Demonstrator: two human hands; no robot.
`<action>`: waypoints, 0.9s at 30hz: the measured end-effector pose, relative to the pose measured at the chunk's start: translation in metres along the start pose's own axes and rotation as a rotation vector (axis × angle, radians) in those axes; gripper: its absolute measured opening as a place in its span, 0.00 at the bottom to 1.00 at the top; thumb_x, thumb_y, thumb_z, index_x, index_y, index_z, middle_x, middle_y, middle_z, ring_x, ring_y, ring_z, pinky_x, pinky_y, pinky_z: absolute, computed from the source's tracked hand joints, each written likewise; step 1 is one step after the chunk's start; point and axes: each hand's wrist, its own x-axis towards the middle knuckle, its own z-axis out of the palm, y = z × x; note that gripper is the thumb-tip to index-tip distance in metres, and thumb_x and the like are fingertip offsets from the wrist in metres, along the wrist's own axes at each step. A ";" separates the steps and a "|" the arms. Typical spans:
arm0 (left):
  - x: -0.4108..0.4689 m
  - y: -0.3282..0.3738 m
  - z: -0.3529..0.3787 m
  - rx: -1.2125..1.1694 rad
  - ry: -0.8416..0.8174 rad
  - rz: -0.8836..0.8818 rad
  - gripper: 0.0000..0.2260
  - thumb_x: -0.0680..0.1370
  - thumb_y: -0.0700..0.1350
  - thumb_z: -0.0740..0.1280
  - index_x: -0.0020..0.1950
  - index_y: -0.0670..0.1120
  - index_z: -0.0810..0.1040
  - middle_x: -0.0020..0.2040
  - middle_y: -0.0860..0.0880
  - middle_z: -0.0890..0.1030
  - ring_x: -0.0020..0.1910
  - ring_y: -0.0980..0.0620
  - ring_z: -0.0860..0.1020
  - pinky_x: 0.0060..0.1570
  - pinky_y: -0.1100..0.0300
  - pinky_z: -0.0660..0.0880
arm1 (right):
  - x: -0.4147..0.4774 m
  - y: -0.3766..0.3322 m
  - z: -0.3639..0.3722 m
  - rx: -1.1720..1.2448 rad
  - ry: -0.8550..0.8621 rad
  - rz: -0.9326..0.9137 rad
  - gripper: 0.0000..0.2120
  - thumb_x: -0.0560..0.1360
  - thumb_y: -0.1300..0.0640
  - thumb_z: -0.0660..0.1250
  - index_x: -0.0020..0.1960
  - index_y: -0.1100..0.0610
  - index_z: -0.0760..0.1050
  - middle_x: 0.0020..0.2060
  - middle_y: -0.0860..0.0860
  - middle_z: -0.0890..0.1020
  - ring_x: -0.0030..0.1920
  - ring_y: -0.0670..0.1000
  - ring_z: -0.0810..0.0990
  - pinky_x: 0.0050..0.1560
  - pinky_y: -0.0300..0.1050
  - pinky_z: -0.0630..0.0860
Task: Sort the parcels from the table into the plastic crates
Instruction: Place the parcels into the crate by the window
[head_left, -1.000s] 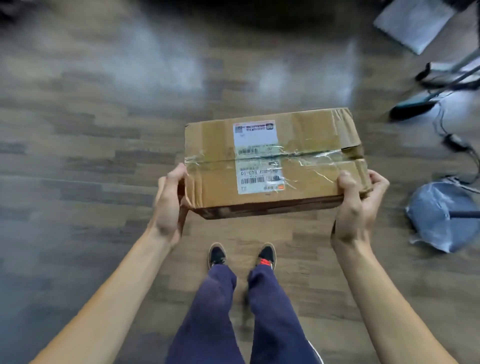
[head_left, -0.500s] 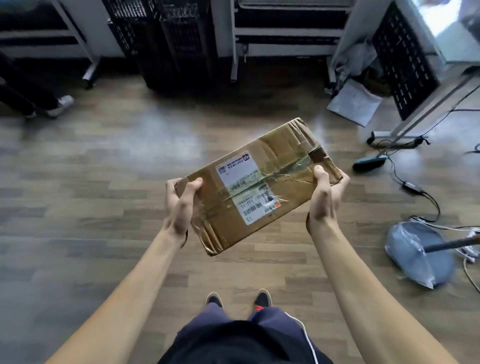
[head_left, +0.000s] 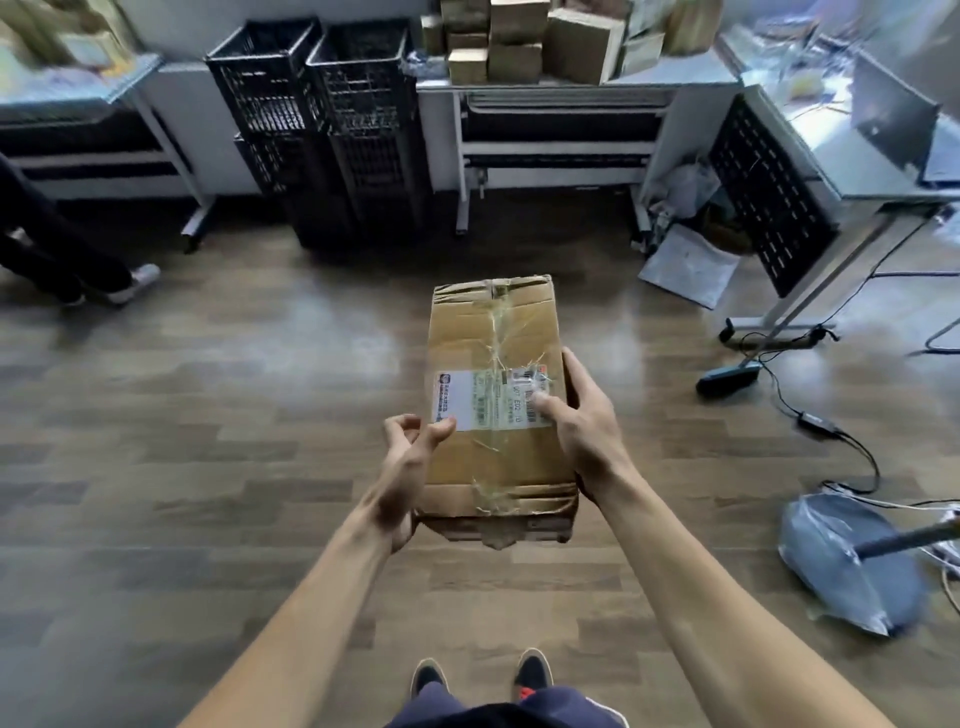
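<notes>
Right hand (head_left: 582, 426) grips the parcel (head_left: 493, 332) by its right side, thumb on the label (head_left: 483, 400). Left hand (head_left: 402, 473) holds its near-left edge, thumb on top. The parcel is in mid-air above the wood-plank floor (head_left: 208, 415). Far side: stacked black plastic crates (head_left: 332, 119), left of a table (head_left: 665, 80) bearing cardboard boxes (head_left: 519, 47).

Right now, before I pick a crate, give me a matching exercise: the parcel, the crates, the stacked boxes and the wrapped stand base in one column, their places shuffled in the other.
1. cardboard parcel
2. black plastic crates
3. stacked cardboard boxes
4. plastic-wrapped stand base

A. on the table straight ahead
B. on the floor, far right
C. gripped by the right hand, off the floor
D. stacked on the floor, left of that table

Pairs: 1-C, 2-D, 3-A, 4-B
</notes>
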 end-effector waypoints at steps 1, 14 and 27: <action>0.008 0.005 0.001 0.018 0.020 -0.037 0.44 0.65 0.69 0.72 0.73 0.51 0.60 0.70 0.49 0.70 0.70 0.47 0.70 0.67 0.44 0.68 | 0.002 -0.001 -0.001 0.000 -0.011 -0.017 0.28 0.79 0.68 0.66 0.73 0.44 0.72 0.63 0.49 0.84 0.60 0.50 0.85 0.53 0.47 0.84; 0.052 0.019 0.055 -0.143 0.114 -0.168 0.23 0.76 0.52 0.77 0.63 0.37 0.80 0.49 0.38 0.87 0.44 0.40 0.88 0.36 0.50 0.84 | 0.041 -0.001 -0.035 -0.050 0.078 0.005 0.15 0.79 0.66 0.69 0.63 0.58 0.71 0.56 0.55 0.83 0.57 0.54 0.84 0.51 0.40 0.81; 0.086 0.041 0.097 -0.389 0.341 -0.229 0.31 0.72 0.66 0.76 0.64 0.46 0.74 0.58 0.41 0.83 0.52 0.38 0.85 0.49 0.32 0.82 | 0.028 0.032 -0.061 -0.008 0.053 0.078 0.51 0.63 0.24 0.70 0.81 0.42 0.61 0.77 0.47 0.64 0.70 0.35 0.68 0.72 0.44 0.63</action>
